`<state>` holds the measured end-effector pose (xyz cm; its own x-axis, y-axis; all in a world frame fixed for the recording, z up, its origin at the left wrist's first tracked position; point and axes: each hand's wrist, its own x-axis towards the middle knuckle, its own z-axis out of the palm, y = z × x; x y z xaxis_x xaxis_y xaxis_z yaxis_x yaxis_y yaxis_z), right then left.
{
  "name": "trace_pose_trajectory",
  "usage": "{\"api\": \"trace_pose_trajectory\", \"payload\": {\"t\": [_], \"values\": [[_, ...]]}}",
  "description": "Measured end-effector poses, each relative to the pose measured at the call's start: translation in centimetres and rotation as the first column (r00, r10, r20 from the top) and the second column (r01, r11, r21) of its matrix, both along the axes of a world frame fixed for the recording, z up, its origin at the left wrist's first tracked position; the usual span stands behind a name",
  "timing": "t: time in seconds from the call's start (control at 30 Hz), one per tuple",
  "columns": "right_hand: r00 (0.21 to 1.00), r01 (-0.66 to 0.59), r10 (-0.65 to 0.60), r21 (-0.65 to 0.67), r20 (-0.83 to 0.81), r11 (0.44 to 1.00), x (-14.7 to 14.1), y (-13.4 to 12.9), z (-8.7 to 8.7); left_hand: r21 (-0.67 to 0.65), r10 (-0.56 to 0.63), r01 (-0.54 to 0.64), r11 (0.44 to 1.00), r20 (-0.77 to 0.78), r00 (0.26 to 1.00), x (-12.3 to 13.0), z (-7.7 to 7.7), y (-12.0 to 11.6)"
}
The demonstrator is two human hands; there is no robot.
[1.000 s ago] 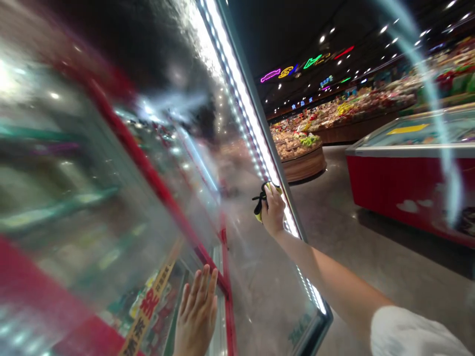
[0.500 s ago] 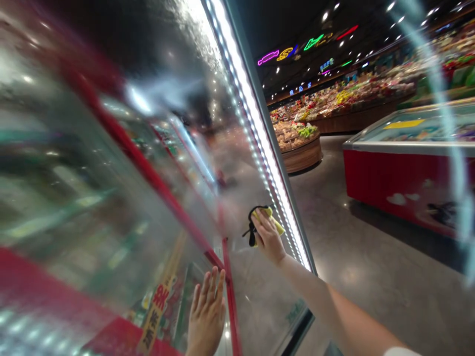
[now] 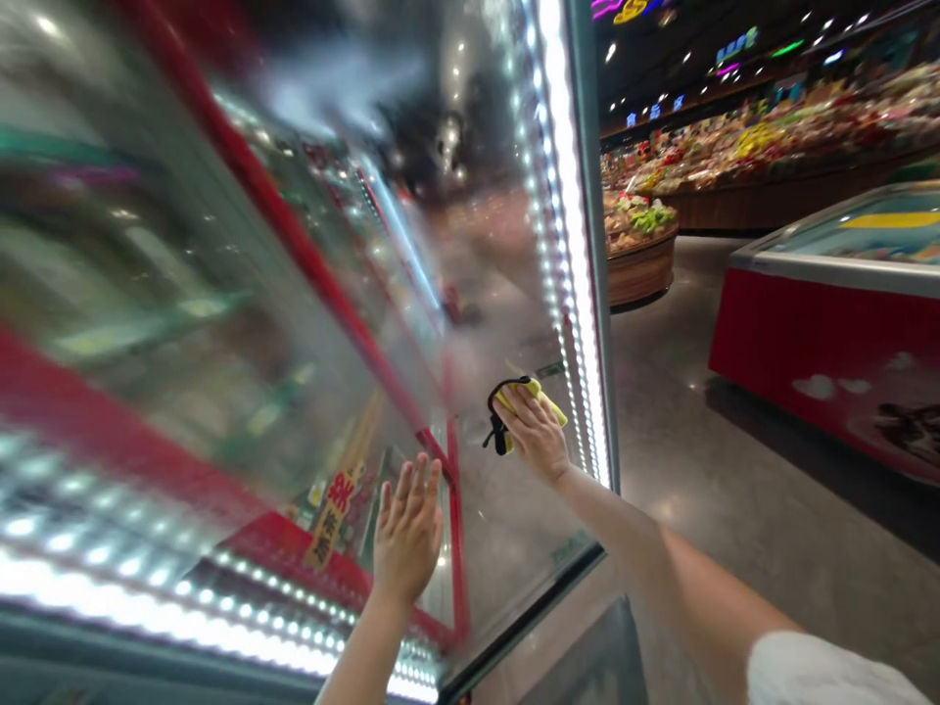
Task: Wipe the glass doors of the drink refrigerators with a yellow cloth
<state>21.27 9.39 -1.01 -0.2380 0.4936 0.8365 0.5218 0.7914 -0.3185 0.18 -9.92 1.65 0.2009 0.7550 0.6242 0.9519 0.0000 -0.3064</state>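
Pressing a yellow cloth point(image 3: 556, 410) to the glass door point(image 3: 514, 529), the person's right hand point(image 3: 540, 441) lays its fingers over the folded fabric and holds it there, just beside the bright LED strip point(image 3: 577, 245) along the door's edge. The cloth's black edging point(image 3: 494, 413) shows past the fingertips. The left hand point(image 3: 407, 534) is raised and empty, fingers extended, to the left of the cloth and lower down; whether its palm touches the pane cannot be told. A red chest freezer point(image 3: 778, 333) stands well apart to the right.

The step in hand appears to be wiping the pane — judging by the cloth's place on it. The next move seems to call for even pressure across the hazy-looking glass, with the fingers clear of the LED strip.
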Motion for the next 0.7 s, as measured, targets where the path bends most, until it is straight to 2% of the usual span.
{"api": "trace_pose_trajectory", "payload": {"t": [0.07,0.13,0.2,0.27,0.3,0.4,0.47,0.53,0.6,0.67,0.7], "values": [[0.992,0.044,-0.05,-0.053,-0.116,0.998,1.1,0.7,0.0,-0.01,0.0,0.001,1.0,0.01,1.0,-0.3,0.3,-0.5],[0.943,0.117,-0.152,-0.132,-0.297,0.984,1.4,2.0,1.4,-0.011,-0.005,0.005,1.0,0.02,1.0,-0.9,0.8,-1.1],[0.898,0.155,-0.206,-0.159,-0.389,0.975,0.2,2.5,3.2,-0.026,-0.007,0.007,1.0,0.026,1.0,-1.7,1.2,-1.6],[0.918,0.149,-0.188,-0.136,-0.349,0.979,-1.8,1.6,4.1,-0.047,-0.007,0.009,0.999,0.032,0.999,-2.2,1.4,-1.8],[0.945,0.132,-0.16,-0.115,-0.285,0.985,-2.6,0.8,3.9,-0.053,-0.007,0.009,0.999,0.032,0.999,-2.3,1.4,-1.8],[0.998,0.054,-0.057,-0.062,-0.037,0.997,-3.2,-1.1,1.8,-0.032,0.012,-0.011,0.999,0.02,1.0,-2.0,1.2,-1.5],[1.0,0.021,-0.02,-0.051,0.024,0.998,-2.1,-0.8,0.4,-0.026,0.021,-0.021,0.999,0.009,1.0,-1.7,1.2,-1.4],[0.994,0.056,-0.063,-0.083,-0.086,0.995,-0.9,0.5,0.4,-0.039,0.025,-0.024,0.999,0.008,1.0,-1.5,1.2,-1.8],[0.956,0.107,-0.138,-0.132,-0.258,0.986,-0.8,1.6,1.6,-0.054,0.034,-0.033,0.998,0.017,0.999,-1.6,1.3,-2.5],[0.931,0.108,-0.152,-0.147,-0.333,0.983,-2.1,1.6,3.0,-0.057,0.058,-0.057,0.997,0.033,0.998,-2.0,1.4,-3.4],[0.941,0.09,-0.129,-0.138,-0.313,0.986,-3.0,1.1,3.5,-0.054,0.073,-0.071,0.996,0.041,0.996,-2.2,1.5,-3.9]]}}
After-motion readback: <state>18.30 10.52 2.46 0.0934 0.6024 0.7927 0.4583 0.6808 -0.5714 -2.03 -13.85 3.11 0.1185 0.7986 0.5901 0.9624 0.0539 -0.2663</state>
